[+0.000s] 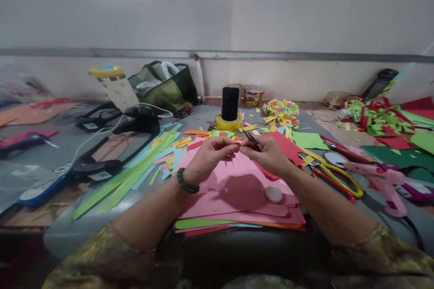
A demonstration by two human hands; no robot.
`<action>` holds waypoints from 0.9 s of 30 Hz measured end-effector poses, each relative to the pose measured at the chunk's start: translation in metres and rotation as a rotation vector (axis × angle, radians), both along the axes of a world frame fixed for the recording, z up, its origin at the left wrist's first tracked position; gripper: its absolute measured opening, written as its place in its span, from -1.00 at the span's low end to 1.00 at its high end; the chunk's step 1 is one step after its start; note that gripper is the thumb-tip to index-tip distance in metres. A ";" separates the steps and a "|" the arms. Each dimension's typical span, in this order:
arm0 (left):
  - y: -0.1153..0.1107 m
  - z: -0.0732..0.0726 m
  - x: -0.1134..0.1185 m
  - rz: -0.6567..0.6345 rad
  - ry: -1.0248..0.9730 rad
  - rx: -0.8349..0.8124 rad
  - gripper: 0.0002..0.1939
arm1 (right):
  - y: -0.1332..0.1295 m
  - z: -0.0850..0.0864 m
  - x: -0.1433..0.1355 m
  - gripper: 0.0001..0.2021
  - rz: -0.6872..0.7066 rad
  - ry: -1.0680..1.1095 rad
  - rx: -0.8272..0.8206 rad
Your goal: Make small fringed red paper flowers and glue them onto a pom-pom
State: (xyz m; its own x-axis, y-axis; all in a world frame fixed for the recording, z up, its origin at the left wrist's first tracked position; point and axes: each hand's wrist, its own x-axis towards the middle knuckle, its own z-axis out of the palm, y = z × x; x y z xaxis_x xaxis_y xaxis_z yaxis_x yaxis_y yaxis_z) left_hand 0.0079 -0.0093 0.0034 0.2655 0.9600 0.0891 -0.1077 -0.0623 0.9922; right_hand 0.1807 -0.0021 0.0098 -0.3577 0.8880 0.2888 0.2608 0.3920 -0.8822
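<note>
My left hand (212,156), with a green bead bracelet (187,182) at its wrist, is closed in a pinch on a small red paper piece (237,144). My right hand (266,152) is closed around dark tweezers (251,139), which point up and away from me. The fingertips of both hands meet at the red piece, which they mostly hide. Below the hands lies a stack of coloured paper with pink sheets (217,198) on top. A round white disc (273,194) rests on the stack near my right forearm.
A phone (230,104) stands upright at a yellow tape roll (229,123). Paper strips (135,167) lie left; scissors (334,178) and a pink glue gun (381,178) lie right. Behind are folded-paper flowers (281,113), a cup (253,95), a green bag (166,86) and a tumbler (113,88).
</note>
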 end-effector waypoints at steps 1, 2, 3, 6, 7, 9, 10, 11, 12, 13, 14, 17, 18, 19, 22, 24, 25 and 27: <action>0.000 0.000 0.000 -0.003 -0.004 -0.001 -0.74 | -0.001 -0.001 -0.001 -0.75 -0.003 0.013 0.006; 0.000 0.000 0.000 -0.009 -0.007 -0.003 -0.74 | -0.001 -0.002 -0.002 -0.76 -0.006 0.022 0.014; 0.000 0.000 0.000 -0.017 -0.011 -0.007 -0.74 | -0.002 -0.002 -0.002 -0.77 -0.009 0.028 0.022; 0.000 0.001 -0.001 -0.037 -0.017 -0.030 -0.75 | -0.002 0.000 -0.002 -0.78 -0.015 0.034 0.028; 0.000 0.001 -0.001 -0.040 -0.018 -0.038 -0.75 | -0.002 0.001 -0.001 -0.78 -0.015 0.033 0.020; 0.001 0.001 -0.001 -0.042 -0.032 -0.057 -0.75 | -0.001 0.002 -0.001 -0.77 -0.005 0.027 -0.009; 0.001 0.001 -0.001 -0.042 -0.045 -0.070 -0.76 | 0.000 0.001 -0.001 -0.76 0.005 0.024 -0.030; 0.002 0.001 -0.001 -0.039 -0.063 -0.084 -0.76 | 0.000 0.001 -0.001 -0.77 0.015 0.023 -0.054; 0.002 0.001 -0.001 -0.036 -0.081 -0.098 -0.76 | 0.001 0.000 -0.001 -0.77 0.019 0.025 -0.076; 0.002 0.001 -0.001 -0.033 -0.096 -0.111 -0.75 | 0.001 -0.002 -0.002 -0.77 0.019 0.029 -0.093; 0.002 0.001 -0.001 -0.030 -0.109 -0.119 -0.75 | 0.001 -0.003 -0.002 -0.78 0.016 0.033 -0.104; 0.001 0.002 -0.001 -0.038 -0.118 -0.129 -0.75 | 0.001 -0.004 -0.002 -0.78 0.020 0.023 -0.108; 0.001 0.003 -0.002 -0.050 -0.110 -0.133 -0.76 | 0.001 -0.004 -0.002 -0.79 0.024 0.008 -0.103; 0.001 0.003 -0.002 -0.065 -0.094 -0.139 -0.77 | 0.001 -0.002 -0.001 -0.79 0.026 -0.011 -0.096; 0.001 0.002 -0.003 -0.126 -0.002 -0.146 -0.82 | 0.002 0.000 0.001 -0.80 0.019 -0.055 -0.063; 0.001 0.002 -0.003 -0.159 0.057 -0.134 -0.86 | 0.002 0.000 0.002 -0.77 0.034 -0.067 -0.045; 0.001 0.001 -0.003 -0.170 0.074 -0.125 -0.87 | 0.003 0.000 0.002 -0.75 0.047 -0.071 -0.040; 0.001 0.001 -0.002 -0.176 0.080 -0.108 -0.88 | 0.003 -0.001 0.001 -0.70 0.054 -0.079 -0.026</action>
State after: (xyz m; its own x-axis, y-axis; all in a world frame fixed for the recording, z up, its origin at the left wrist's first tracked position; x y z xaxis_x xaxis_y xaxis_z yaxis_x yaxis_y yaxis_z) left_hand 0.0056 -0.0086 0.0043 0.4316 0.9012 -0.0398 -0.0279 0.0574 0.9980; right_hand 0.1821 0.0005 0.0085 -0.4259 0.8736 0.2354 0.3087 0.3849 -0.8698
